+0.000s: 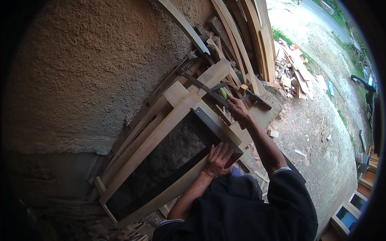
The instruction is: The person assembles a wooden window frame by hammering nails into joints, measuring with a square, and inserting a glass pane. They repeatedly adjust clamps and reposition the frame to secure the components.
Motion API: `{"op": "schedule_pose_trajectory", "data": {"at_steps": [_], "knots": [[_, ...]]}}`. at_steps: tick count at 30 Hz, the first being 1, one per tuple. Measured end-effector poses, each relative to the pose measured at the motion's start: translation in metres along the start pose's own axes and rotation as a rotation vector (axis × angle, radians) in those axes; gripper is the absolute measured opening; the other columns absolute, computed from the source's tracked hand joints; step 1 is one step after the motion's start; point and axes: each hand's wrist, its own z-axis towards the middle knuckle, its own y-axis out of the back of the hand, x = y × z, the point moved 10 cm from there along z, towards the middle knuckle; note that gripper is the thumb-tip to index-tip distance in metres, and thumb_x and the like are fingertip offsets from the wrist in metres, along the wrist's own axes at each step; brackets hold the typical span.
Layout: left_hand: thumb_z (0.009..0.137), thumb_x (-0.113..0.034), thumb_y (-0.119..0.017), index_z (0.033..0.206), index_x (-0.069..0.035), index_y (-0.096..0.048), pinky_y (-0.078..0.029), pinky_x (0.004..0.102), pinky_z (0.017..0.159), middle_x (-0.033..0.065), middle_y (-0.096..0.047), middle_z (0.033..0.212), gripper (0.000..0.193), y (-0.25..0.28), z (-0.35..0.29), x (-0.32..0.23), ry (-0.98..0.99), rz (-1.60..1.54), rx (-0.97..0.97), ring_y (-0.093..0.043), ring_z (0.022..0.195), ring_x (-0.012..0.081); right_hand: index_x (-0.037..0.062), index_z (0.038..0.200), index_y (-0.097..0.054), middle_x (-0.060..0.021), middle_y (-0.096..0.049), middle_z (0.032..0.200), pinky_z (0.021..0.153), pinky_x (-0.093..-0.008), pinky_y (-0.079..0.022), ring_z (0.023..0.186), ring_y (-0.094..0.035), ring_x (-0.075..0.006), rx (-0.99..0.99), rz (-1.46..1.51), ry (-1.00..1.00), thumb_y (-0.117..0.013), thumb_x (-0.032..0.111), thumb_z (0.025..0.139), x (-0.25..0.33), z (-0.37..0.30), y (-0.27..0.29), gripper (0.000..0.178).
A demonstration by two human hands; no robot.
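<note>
My left hand lies with its fingers spread over the lower right corner of a wooden frame, beside the red part of a try square. The square's dark marked metal blade runs along the frame's end rail. My right hand is closed at the far end of the frame. A green handle sticks out by its fingers; what kind of tool it belongs to I cannot make out. Just beyond that hand, a dark metal bar crosses the wood at a slant.
A rough earthen-looking wall rises on the left. Long boards lean at the back. A heap of wood offcuts lies on the ground at right. A dark tool with a cylindrical handle rests near my right hand. Window frames stand at far right.
</note>
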Motion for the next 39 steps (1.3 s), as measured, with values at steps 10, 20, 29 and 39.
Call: {"op": "schedule_pose_trajectory", "data": {"at_steps": [10, 20, 29, 39], "knots": [[0.082, -0.05, -0.069, 0.142, -0.009, -0.06, -0.024, 0.0672, 0.118, 0.0255, -0.044, 0.155, 0.072, -0.002, -0.002, 0.002, -0.011, -0.01, -0.005, -0.038, 0.146, 0.0455, 0.026, 0.154, -0.049, 0.0013, -0.052, 0.064, 0.042, -0.0278, -0.039, 0.048, -0.046, -0.0079, 0.025, 0.1, -0.16, -0.048, 0.034, 0.108, -0.013, -0.006, 0.0, 0.046], [0.083, -0.05, -0.07, 0.141, -0.009, -0.06, -0.025, 0.067, 0.118, 0.0255, -0.044, 0.155, 0.072, -0.002, -0.003, 0.003, -0.002, -0.043, 0.007, -0.039, 0.146, 0.046, 0.023, 0.155, -0.047, 0.0018, -0.052, 0.066, 0.043, -0.0268, -0.038, 0.049, -0.046, -0.007, 0.198, 0.11, -0.167, -0.048, 0.033, 0.108, -0.02, -0.006, -0.013, 0.048], [0.08, -0.046, -0.07, 0.141, -0.008, -0.061, -0.025, 0.0665, 0.118, 0.0252, -0.047, 0.153, 0.072, 0.0, -0.001, 0.001, 0.001, -0.019, 0.034, -0.038, 0.147, 0.0446, 0.0272, 0.156, -0.043, -0.0008, -0.048, 0.062, 0.045, -0.0295, -0.044, 0.049, -0.048, -0.0106, 0.319, -0.218, -0.165, -0.049, 0.035, 0.106, -0.025, -0.022, -0.011, 0.051], [0.08, -0.051, -0.072, 0.146, -0.015, -0.057, -0.023, 0.0705, 0.116, 0.0189, -0.04, 0.16, 0.077, -0.006, 0.014, -0.002, 0.061, 0.067, 0.129, -0.032, 0.15, 0.0409, 0.0009, 0.098, -0.063, -0.0062, -0.06, 0.077, 0.069, -0.0354, -0.047, 0.074, -0.055, -0.0151, -0.067, 0.099, -0.297, -0.073, 0.038, 0.09, -0.111, -0.17, 0.038, 0.039]]}}
